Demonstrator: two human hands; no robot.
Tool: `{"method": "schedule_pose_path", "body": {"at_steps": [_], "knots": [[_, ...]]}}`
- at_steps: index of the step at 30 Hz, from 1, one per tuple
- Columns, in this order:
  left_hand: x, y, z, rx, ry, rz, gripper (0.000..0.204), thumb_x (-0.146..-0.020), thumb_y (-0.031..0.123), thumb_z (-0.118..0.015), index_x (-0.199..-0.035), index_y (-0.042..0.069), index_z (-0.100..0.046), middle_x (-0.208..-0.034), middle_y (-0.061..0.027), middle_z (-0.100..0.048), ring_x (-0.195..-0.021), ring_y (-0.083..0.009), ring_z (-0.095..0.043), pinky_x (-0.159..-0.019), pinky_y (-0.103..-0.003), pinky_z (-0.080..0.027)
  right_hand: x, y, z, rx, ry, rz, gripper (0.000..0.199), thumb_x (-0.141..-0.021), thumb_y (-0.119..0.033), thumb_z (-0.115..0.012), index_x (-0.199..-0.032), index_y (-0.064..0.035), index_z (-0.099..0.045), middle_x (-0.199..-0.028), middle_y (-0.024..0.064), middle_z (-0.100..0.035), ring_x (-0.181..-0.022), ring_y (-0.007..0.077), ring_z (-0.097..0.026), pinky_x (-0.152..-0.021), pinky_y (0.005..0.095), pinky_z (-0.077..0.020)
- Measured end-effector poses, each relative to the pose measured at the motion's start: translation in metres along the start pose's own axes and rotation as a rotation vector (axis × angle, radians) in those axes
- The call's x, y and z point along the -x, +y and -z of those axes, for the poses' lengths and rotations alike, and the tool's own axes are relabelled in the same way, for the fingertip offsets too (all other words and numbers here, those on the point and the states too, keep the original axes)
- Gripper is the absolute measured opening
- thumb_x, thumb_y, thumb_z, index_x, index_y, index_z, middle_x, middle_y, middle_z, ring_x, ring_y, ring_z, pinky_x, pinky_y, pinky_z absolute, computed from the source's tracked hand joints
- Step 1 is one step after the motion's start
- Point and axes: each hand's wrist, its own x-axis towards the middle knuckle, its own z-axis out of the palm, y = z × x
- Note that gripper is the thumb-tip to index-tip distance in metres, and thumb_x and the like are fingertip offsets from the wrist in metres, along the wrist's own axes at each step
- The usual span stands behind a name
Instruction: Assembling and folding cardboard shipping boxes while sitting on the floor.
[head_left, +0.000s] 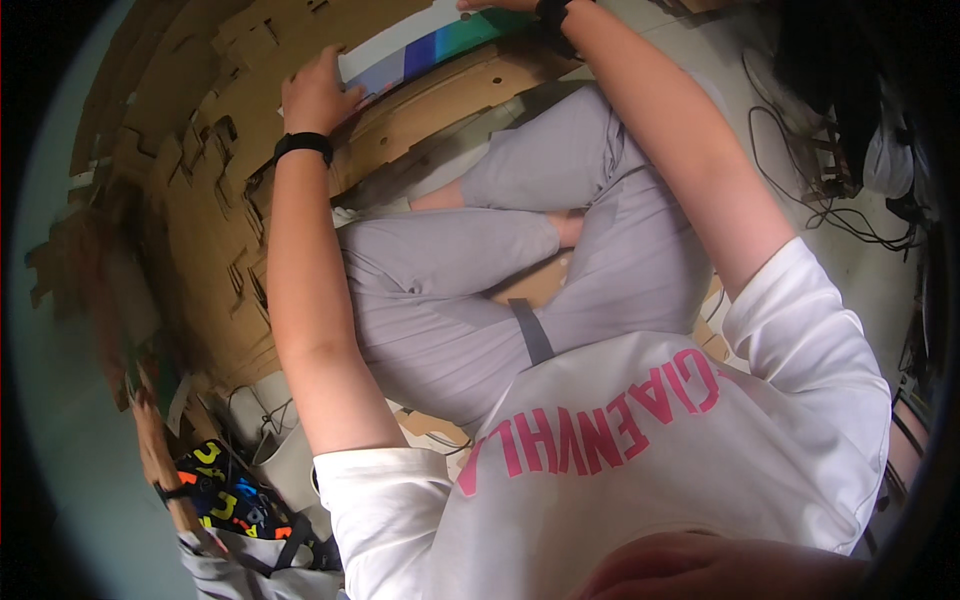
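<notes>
Across the top of the head view lies a long printed box [420, 57], with white, lavender, blue and green areas on it. My left hand [320, 88] grips its left end, thumb on the near side and fingers round the far side. At the upper edge, my right hand [502, 5] is at the box's right part with its fingertips over the white side; the frame cuts off much of this hand. Both wrists wear black bands. Beneath the box is flat brown cardboard [410, 125].
Stacked cardboard with cut slots [200, 190] fills the left. Another person's arm [152, 440] shows at the lower left, near a colourful patterned cloth [235, 490]. Black cables [850, 225] lie on the floor at right. My crossed legs [540, 170] are just below the cardboard.
</notes>
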Motion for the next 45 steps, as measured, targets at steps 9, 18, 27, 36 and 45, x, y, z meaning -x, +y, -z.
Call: {"method": "schedule_pose_path", "body": {"at_steps": [9, 18, 27, 36, 45], "knots": [[0.001, 0.011, 0.004, -0.067, 0.121, 0.113, 0.069, -0.073, 0.037, -0.088, -0.134, 0.016, -0.063, -0.125, -0.0131, -0.061, -0.117, -0.0359, -0.059, -0.096, -0.05, -0.049, 0.001, -0.01, -0.023, 0.119, 0.289, -0.009, 0.054, -0.085, -0.051, -0.076, -0.12, -0.0107, -0.071, -0.125, 0.0167, -0.066, -0.128, 0.0384, -0.051, -0.113, 0.0579, -0.0339], [-0.002, 0.018, -0.003, 0.067, -0.057, 0.241, 0.039, -0.08, 0.034, -0.084, -0.11, 0.014, -0.069, -0.103, -0.0139, -0.072, -0.098, -0.0353, -0.069, -0.079, -0.046, -0.055, -0.006, 0.001, -0.038, -0.008, 0.366, 0.083, 0.064, -0.078, -0.052, -0.081, -0.12, -0.0053, -0.069, -0.119, 0.0217, -0.066, -0.121, 0.042, -0.053, -0.107, 0.0516, -0.0386], [0.007, 0.015, -0.011, 0.119, -0.178, 0.06, 0.017, -0.079, 0.031, -0.08, -0.078, 0.015, -0.075, -0.082, -0.0124, -0.075, -0.083, -0.0343, -0.072, -0.074, -0.045, -0.057, -0.016, -0.009, -0.02, 0.033, -0.137, 0.325, 0.046, -0.067, -0.039, -0.091, -0.096, -0.0054, -0.079, -0.092, 0.022, -0.075, -0.088, 0.0383, -0.073, -0.077, 0.0459, -0.0568], [0.01, 0.027, -0.004, 0.024, -0.161, 0.071, 0.032, -0.083, 0.045, -0.078, -0.08, 0.013, -0.079, -0.078, -0.0117, -0.074, -0.079, -0.0331, -0.072, -0.071, -0.043, -0.057, -0.037, -0.016, -0.014, -0.096, -0.568, 0.203, 0.051, -0.074, -0.041, -0.088, -0.105, -0.002, -0.078, -0.093, 0.0149, -0.078, -0.085, 0.0291, -0.072, -0.078, 0.0409, -0.056], [0.011, 0.027, -0.001, 0.02, -0.157, 0.109, 0.033, -0.083, 0.046, -0.078, -0.081, 0.014, -0.08, -0.077, -0.0116, -0.074, -0.078, -0.0335, -0.072, -0.072, -0.044, -0.057, -0.041, -0.02, -0.018, -0.078, -0.84, -0.034, 0.062, -0.079, -0.041, -0.081, -0.126, -0.0028, -0.07, -0.117, 0.017, -0.073, -0.1, 0.0326, -0.07, -0.086, 0.0439, -0.0552]]}}
